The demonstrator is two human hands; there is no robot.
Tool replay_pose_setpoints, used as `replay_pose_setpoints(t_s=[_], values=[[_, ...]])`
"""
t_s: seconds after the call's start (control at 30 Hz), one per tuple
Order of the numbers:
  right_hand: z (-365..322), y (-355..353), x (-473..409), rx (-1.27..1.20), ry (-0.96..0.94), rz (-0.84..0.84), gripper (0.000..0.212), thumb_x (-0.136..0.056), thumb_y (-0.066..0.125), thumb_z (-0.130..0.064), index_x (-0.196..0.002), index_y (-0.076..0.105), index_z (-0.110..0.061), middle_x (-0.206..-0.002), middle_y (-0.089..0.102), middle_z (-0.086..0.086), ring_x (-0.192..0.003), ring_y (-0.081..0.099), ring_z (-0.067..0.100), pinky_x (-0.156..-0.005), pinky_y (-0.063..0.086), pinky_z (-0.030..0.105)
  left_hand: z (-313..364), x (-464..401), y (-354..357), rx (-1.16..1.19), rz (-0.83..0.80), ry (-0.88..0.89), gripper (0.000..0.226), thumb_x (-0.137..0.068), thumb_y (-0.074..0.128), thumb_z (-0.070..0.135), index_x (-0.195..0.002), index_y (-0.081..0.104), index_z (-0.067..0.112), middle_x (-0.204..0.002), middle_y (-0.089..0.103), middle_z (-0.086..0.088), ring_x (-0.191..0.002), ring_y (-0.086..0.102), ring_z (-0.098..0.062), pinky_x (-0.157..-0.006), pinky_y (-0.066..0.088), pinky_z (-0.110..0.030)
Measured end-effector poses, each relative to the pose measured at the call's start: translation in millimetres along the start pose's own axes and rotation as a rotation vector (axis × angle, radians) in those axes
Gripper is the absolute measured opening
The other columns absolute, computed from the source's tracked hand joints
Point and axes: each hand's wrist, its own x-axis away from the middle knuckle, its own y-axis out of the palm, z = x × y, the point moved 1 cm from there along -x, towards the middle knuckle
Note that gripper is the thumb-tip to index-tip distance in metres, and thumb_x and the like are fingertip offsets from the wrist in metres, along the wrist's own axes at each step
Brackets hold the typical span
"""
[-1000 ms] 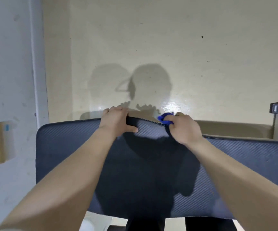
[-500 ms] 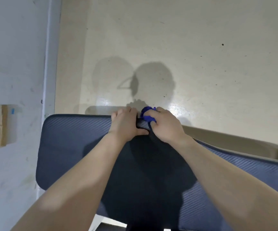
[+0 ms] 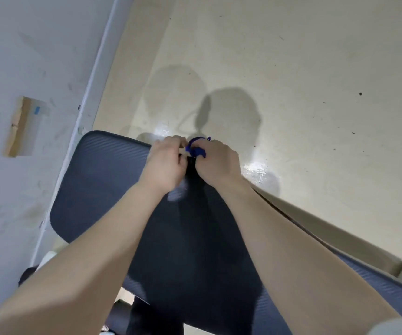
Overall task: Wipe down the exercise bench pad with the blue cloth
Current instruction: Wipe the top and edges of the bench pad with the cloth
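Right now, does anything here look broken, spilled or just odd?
One thing: a rectangular gap in the wall at the left, showing bare brown material, looks damaged or unfinished. The floor carries small dark specks. The blue cloth is bunched between both hands at the pad edge, which seems normal.

Bare floor [image 3: 291, 68] beyond pad [image 3: 103, 180]

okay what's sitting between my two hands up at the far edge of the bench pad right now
The bunched blue cloth, gripped by the right hand and touched by the left hand, with a dark strip of bench pad below it, in the head view.
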Motion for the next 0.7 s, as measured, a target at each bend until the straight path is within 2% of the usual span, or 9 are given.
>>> replay_pose_setpoints(t_s=[0.1, 0.23, 0.37, 0.43, 0.53, 0.6, 0.7], values=[[0, -1, 2, 0.000, -0.012, -0.049, 0.038, -0.086, 0.041, -0.011, -0.110, 0.064, -0.028, -0.110, 0.062, 0.005, -0.100, 0.057, 0.028, -0.085, 0.046, 0.033, -46, 3, -25, -0.142, 0.031, -0.082, 0.043, -0.090, 0.054, 0.018, -0.132, 0.047, 0.008, -0.136, 0.048, -0.013, -0.129, 0.038, -0.033, -0.111, 0.026, -0.038], [12, -17, 11, 0.056, 0.197, -0.010, 0.043, -0.080, 0.039, -0.007, -0.102, 0.066, -0.033, -0.107, 0.067, 0.000, -0.090, 0.057, 0.025, -0.074, 0.045, 0.028, -96, 6, -55, -0.252, 0.049, -0.083, 0.051, -0.091, 0.054, 0.031, -0.138, 0.042, 0.014, -0.145, 0.041, -0.008, -0.135, 0.031, -0.031, -0.115, 0.017, -0.041], [-34, 9, -12, 0.303, 0.219, -0.047, 0.039, -0.080, 0.042, -0.010, -0.105, 0.062, -0.032, -0.105, 0.065, 0.007, -0.090, 0.056, 0.032, -0.083, 0.044, 0.034, -147, 7, -88, -0.211, 0.073, -0.444, 0.065, -0.085, 0.057, 0.049, -0.139, 0.037, 0.019, -0.143, 0.040, -0.012, -0.132, 0.035, -0.035, -0.108, 0.023, -0.047], [-71, 32, -34, 0.292, 0.118, -0.066, 0.037, -0.083, 0.042, -0.012, -0.108, 0.060, -0.032, -0.109, 0.062, 0.007, -0.096, 0.057, 0.032, -0.085, 0.042, 0.035, -169, 6, -93, -0.146, -0.010, -0.537, 0.070, -0.076, 0.062, 0.060, -0.130, 0.043, 0.020, -0.131, 0.049, -0.014, -0.122, 0.046, -0.036, -0.102, 0.032, -0.046], [-130, 66, -68, 0.253, -0.060, -0.114, 0.038, -0.084, 0.041, -0.010, -0.112, 0.058, -0.030, -0.110, 0.060, 0.006, -0.098, 0.056, 0.030, -0.081, 0.038, 0.034, -198, 3, -89, 0.112, -0.014, -0.518, 0.069, -0.065, 0.073, 0.059, -0.118, 0.049, 0.021, -0.115, 0.055, -0.009, -0.105, 0.056, -0.030, -0.085, 0.047, -0.037], [-146, 75, -78, 0.234, -0.119, -0.150, 0.039, -0.084, 0.041, -0.009, -0.112, 0.059, -0.029, -0.111, 0.061, 0.004, -0.101, 0.056, 0.029, -0.080, 0.037, 0.032, -212, 2, -87, 0.234, 0.002, -0.464, 0.065, -0.062, 0.078, 0.054, -0.112, 0.052, 0.023, -0.107, 0.058, -0.004, -0.099, 0.057, -0.025, -0.078, 0.046, -0.033], [-125, 61, -69, 0.174, -0.026, -0.105, 0.038, -0.083, 0.042, -0.007, -0.106, 0.062, -0.028, -0.109, 0.066, 0.006, -0.097, 0.056, 0.030, -0.081, 0.041, 0.030, -228, 2, -89, 0.399, -0.009, -0.410, 0.055, -0.064, 0.081, 0.043, -0.108, 0.055, 0.022, -0.097, 0.057, 0.002, -0.087, 0.054, -0.018, -0.070, 0.039, -0.027]])
